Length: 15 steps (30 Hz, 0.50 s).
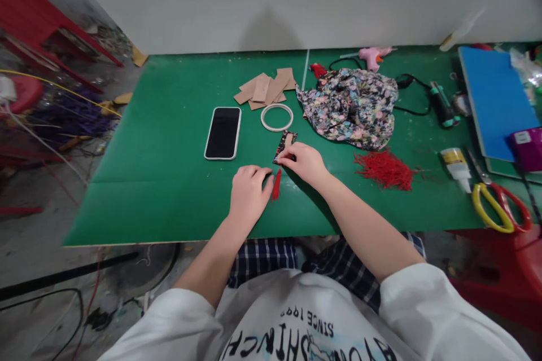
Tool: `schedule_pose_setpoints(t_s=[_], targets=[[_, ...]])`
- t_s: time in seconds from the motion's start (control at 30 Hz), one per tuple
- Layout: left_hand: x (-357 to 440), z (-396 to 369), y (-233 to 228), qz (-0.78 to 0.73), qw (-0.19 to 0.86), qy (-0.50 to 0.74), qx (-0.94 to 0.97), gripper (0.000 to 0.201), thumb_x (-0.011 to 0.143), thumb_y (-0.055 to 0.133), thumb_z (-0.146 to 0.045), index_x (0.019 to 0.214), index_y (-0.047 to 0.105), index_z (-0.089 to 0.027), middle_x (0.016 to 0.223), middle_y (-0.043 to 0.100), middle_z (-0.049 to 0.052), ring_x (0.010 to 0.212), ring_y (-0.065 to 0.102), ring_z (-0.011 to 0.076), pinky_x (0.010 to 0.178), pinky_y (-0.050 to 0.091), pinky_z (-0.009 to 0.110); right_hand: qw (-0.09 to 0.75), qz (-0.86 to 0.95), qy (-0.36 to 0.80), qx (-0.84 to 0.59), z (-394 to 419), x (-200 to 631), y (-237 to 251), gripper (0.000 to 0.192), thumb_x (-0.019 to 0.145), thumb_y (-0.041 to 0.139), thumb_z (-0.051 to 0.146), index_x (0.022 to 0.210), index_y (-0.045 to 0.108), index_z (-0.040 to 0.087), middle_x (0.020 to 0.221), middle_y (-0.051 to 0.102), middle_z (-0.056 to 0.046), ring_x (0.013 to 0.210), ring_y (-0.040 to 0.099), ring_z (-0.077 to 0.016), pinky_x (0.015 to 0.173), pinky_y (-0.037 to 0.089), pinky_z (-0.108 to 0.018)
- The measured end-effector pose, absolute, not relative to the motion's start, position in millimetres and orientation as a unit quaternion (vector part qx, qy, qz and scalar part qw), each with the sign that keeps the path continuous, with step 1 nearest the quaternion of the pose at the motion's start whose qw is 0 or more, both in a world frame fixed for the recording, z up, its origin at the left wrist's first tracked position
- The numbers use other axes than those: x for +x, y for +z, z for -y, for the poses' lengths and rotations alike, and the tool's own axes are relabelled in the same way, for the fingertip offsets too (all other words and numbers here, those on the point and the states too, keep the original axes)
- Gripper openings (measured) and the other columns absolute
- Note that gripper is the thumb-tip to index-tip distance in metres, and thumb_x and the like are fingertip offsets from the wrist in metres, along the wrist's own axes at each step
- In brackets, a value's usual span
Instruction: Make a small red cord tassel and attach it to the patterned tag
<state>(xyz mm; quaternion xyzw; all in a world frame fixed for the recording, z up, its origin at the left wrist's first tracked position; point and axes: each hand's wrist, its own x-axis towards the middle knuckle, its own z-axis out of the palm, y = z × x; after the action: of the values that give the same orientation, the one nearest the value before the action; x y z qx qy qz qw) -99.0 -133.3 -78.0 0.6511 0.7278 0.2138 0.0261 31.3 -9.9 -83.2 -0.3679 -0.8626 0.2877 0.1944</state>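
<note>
Green tabletop (169, 180) against a white wall, cluttered floor off its left edge. Near the front edge, centre: left hand (249, 194) lies palm down, fingers loosely curled, tips touching a small red tassel (276, 185). Right hand (305, 162) just beyond, fingertips pinched together on the near end of a fabric-covered strip (285, 144), which lies flat, angled toward the back. Further in: black phone (223, 132) face up, left of centre; white ring (276, 117) beside it. Heap of red tassel threads (384, 169) right of the hands. Floral cloth (350, 106) bunched mid-table. Cardboard pieces (266, 89) toward the back edge. Pink glue gun (372, 57) at the back edge. Scissors (499, 206) and blue board (495, 96) along the right edge.
</note>
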Motion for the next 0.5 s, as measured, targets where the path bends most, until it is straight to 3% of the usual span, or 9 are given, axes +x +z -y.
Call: schedule_pose_setpoints(t_s=[0.23,0.5], targets=[[-104,124,-72,-0.714,0.058,0.197,0.669,0.024,0.084,0.052,-0.037,0.087,0.067,-0.019,0.078,0.061,0.005,0.081,0.050,0.0208,0.075,0.039,0.034,0.211,0.846,0.325,-0.366,8,32,-83,0.014,0.075,0.063,0.033,0.076,0.068,0.021,0.075,0.064,-0.001,0.073,0.055,-0.0124,0.064,0.039,-0.024],[-101,114,-73,-0.723,0.097,0.212,0.650,0.018,0.082,0.055,-0.032,0.084,0.067,-0.020,0.081,0.063,0.004,0.080,0.051,0.0201,0.075,0.038,0.033,0.237,0.755,0.506,-0.343,9,32,-80,0.014,0.072,0.062,0.030,0.074,0.066,0.017,0.072,0.065,-0.001,0.066,0.056,-0.0113,0.065,0.043,-0.026]])
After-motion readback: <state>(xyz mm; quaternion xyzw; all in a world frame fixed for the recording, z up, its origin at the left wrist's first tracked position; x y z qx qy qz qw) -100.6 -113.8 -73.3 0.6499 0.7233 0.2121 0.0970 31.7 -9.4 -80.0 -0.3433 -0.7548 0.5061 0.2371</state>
